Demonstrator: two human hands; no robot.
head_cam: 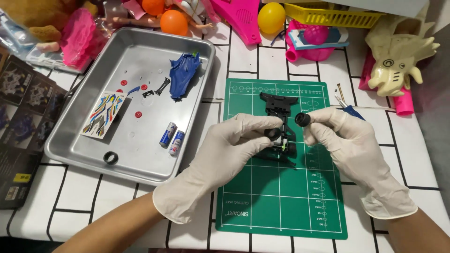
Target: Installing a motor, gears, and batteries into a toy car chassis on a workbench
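A black toy car chassis [278,107] lies on a green cutting mat [281,197]. My left hand [224,154], in a white glove, grips the chassis at its middle, with a small black wheel [272,134] at its fingertips. My right hand [349,150], also gloved, pinches another small black wheel [302,119] just right of the chassis. The near end of the chassis is partly hidden by my fingers.
A metal tray [93,154] on the left holds a blue car body shell [183,75], a sticker sheet [104,114], two batteries [172,137], a black tyre [110,158] and small red parts. A screwdriver [348,107] lies right of the mat. Toys crowd the table's far edge; boxes sit left.
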